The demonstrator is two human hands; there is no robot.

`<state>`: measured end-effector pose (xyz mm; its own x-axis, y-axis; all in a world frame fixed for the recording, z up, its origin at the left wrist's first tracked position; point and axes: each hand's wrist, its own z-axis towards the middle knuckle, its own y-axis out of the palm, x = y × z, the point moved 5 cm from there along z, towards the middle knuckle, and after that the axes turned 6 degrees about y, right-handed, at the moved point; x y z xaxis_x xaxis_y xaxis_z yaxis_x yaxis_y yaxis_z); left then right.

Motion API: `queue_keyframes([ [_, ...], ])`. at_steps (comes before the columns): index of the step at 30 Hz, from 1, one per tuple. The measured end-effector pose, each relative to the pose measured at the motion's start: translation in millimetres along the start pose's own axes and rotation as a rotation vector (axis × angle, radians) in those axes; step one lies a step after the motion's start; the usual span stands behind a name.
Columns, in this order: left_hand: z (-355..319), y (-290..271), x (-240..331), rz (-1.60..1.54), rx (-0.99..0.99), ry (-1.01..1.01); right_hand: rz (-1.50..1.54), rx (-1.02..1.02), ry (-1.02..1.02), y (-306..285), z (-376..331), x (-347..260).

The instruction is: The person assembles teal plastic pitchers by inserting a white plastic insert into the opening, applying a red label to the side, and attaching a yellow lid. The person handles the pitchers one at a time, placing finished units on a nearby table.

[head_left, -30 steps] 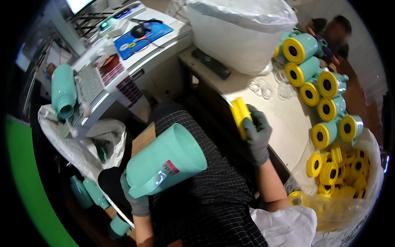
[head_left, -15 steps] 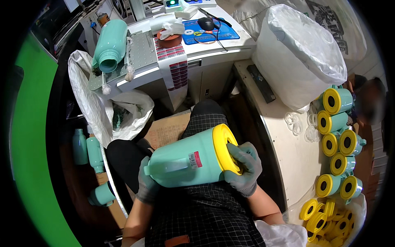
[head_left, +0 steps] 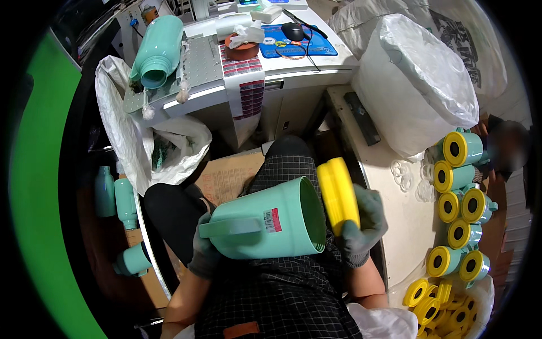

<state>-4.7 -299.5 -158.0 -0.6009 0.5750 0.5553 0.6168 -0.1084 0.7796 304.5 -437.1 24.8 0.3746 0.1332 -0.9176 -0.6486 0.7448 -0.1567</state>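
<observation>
Gripped at its base by the gloved left hand (head_left: 202,254), a green jug (head_left: 243,217) is tipped sideways near the middle of the frame, its open mouth facing right. Just beside that mouth, the gloved right hand (head_left: 366,225) grasps a yellow lid (head_left: 337,195). Toward the right edge lie lidded jugs (head_left: 466,174); at lower right, a heap of loose lids (head_left: 427,309).

White desk (head_left: 276,64) up top — blue mat (head_left: 324,48) with black mouse (head_left: 292,31) on it, red-brown roll (head_left: 241,53) left of that, label strip (head_left: 252,99) hanging over the front edge. Big white bag (head_left: 403,93) on pale bench (head_left: 405,226), dark bar (head_left: 361,118) beside it. Printed cardboard (head_left: 228,176) low in the middle — open white sack (head_left: 117,104) at left.
</observation>
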Motion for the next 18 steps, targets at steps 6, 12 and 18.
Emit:
queue_keyframes([
  [6, -1.6, 2.7, -10.7, -0.123, 0.082, -0.071, -0.112, -0.207, -0.335, 18.7, 0.5, -8.9],
  [12, -4.4, -11.2, -14.2, -0.203, 0.198, -0.139, -0.065, -0.321, -0.353, 19.4, -8.4, -5.3],
  [18, -9.9, -48.6, -2.2, 0.371, 0.283, 0.071, 0.022, -0.283, -0.285, 29.8, -23.4, -0.6],
])
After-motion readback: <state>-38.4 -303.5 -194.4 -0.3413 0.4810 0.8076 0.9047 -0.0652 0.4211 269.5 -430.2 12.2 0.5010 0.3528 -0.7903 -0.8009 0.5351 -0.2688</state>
